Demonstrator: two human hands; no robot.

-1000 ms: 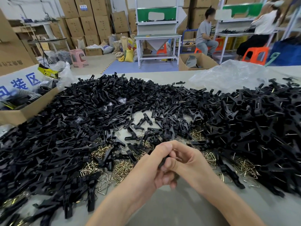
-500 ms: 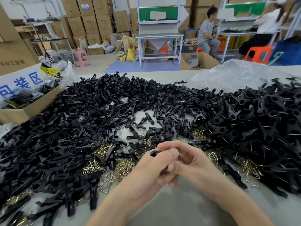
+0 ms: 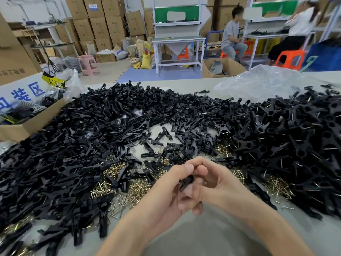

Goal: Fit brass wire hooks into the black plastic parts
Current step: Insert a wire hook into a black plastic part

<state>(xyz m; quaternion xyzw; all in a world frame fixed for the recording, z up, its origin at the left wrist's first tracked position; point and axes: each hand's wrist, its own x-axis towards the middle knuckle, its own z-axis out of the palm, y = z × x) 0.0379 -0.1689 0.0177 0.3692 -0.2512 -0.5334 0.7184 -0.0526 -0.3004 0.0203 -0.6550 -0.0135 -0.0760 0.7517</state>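
Pinching one black plastic part (image 3: 186,182) between both hands, we hold it just above the grey surface (image 3: 203,237), at 6 o'clock from the middle of the view. Its long axis is tilted, with the upper end toward 1 o'clock and the lower end toward 7 o'clock. Only a short dark stretch shows, as the fingers hide the rest, so we cannot tell whether a hook sits in it.

Our left hand (image 3: 164,193) comes in from 7 o'clock, its thumb curled over the top of the part. Our right hand (image 3: 223,185) comes in from 5 o'clock, its fingers bent round the part's other side. Each grip is narrow and closed on the part, which lies right where the fingertips of the two hands meet.

Loose brass wire hooks (image 3: 137,189) lie in a heap at 9 o'clock from the hands, and another heap (image 3: 276,185) at 3 o'clock. A broad pile of black parts (image 3: 73,145) fills 10 o'clock. A second pile (image 3: 295,141) at 2 o'clock shows thin wires sticking out. A cardboard box (image 3: 27,126) sits at 9 o'clock on the far edge, and a clear plastic bag (image 3: 258,84) at 1 o'clock.
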